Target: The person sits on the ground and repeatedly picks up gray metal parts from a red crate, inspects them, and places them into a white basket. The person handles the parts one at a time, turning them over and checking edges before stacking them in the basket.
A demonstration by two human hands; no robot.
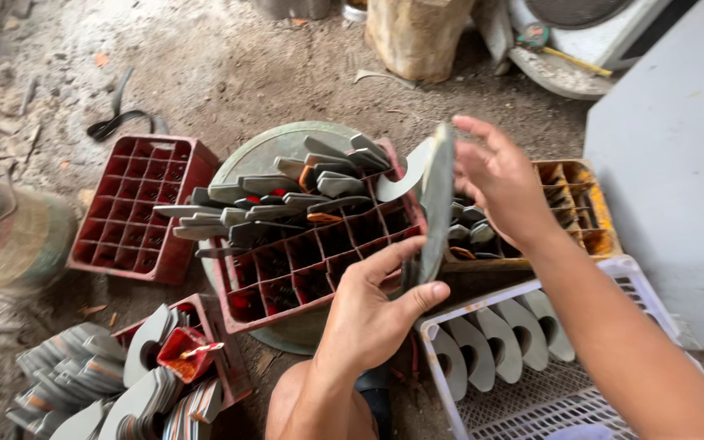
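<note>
Both my hands hold one flat grey metal blade, seen edge-on and upright. My left hand grips its lower end between thumb and fingers. My right hand rests fingers on its upper edge. The blade hangs over a red compartment crate whose far rows are filled with several similar grey blades. Just below my hands a white plastic basket carries a row of curved grey blades.
An empty red crate sits to the left. A third red crate and a pile of blades lie at bottom left. An orange crate stands behind my right hand. A wooden stump, a grey board and dirt floor surround.
</note>
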